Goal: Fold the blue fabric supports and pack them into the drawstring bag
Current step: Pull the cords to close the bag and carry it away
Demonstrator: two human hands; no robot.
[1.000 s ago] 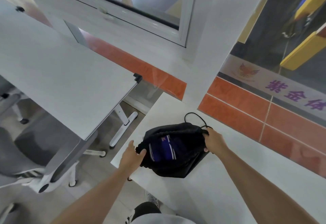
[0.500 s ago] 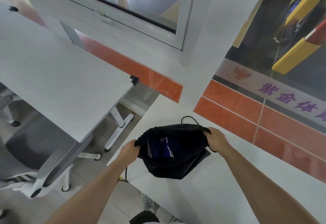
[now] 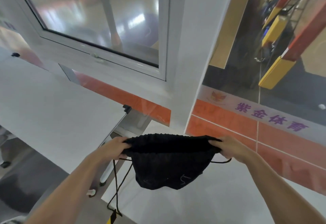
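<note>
A black drawstring bag (image 3: 167,167) hangs in the air above the white table (image 3: 220,197), its bottom sagging. My left hand (image 3: 112,149) grips the left end of the bag's gathered top edge. At the right end of that edge is my right hand (image 3: 229,149), closed on the fabric. The mouth is stretched flat between the hands. Black cords (image 3: 117,185) dangle from the left side down past the table's near edge, and a loop of cord shows under my right hand. The blue fabric supports are not visible; the bag's inside is hidden.
A second white table (image 3: 53,118) stands to the left, with a gap of floor and table legs between the two. A white window frame (image 3: 105,60) and an orange-tiled wall (image 3: 247,135) rise behind. A grey chair sits at the far left.
Both hands have lifted the bag off the table and pulled its mouth flat. The blue fabric seen inside the open mouth earlier is now out of sight. The camera has tilted upward.
</note>
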